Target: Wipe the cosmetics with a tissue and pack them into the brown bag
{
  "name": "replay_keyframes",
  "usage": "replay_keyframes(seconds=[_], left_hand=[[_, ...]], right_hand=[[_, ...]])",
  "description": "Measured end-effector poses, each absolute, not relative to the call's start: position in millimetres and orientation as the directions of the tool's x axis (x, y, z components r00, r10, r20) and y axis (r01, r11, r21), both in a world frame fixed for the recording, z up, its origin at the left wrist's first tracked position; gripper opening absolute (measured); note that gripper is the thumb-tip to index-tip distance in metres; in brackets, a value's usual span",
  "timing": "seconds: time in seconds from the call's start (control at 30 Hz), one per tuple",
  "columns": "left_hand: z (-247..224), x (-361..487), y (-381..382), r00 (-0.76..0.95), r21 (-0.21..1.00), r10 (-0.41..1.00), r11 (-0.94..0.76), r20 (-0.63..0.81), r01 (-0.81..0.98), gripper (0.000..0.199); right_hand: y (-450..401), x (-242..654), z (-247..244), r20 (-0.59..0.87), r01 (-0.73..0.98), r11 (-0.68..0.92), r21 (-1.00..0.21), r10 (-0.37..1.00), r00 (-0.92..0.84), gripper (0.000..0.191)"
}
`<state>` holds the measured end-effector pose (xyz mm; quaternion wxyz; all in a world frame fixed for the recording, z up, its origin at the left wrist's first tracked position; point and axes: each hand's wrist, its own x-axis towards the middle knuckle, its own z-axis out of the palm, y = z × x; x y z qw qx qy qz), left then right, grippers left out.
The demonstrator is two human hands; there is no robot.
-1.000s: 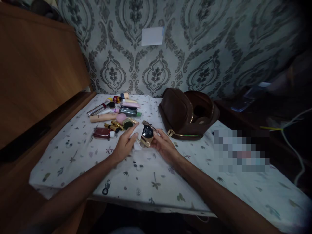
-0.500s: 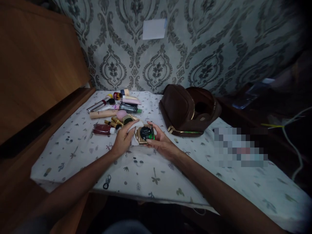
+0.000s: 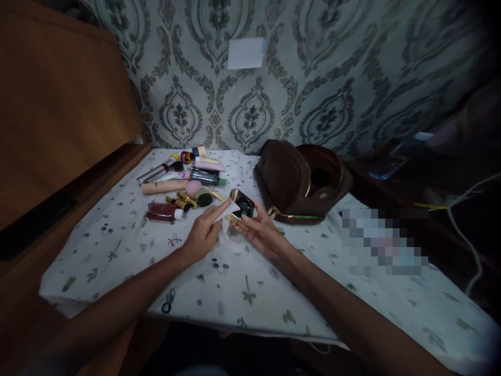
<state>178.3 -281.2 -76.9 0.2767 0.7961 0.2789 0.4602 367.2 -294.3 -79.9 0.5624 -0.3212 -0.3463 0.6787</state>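
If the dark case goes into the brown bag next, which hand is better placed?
Probably the right hand: it holds the dark case and is nearer the open brown bag; the left hand holds the white cloth.

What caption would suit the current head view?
Left hand holds white tissue or cloth against a black-and-gold compact in the right hand, with cosmetics and an open brown zip bag nearby.

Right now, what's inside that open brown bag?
Inside the brown bag, only its dark lining and a small round patch show; the near side and shadow hide the bottom, so contents there can't be told.
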Motion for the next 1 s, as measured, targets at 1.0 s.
replay_keyframes(seconds=[1.0], left_hand=[[-73.2,174.9,-274.3,0.279,0.788,0.821,-0.563,0.498,0.249,0.043]], right_hand=[[-301.1,368.0,-72.1,-0.107,-0.451,-0.242,-0.859,0.947,-0.304,0.055]])
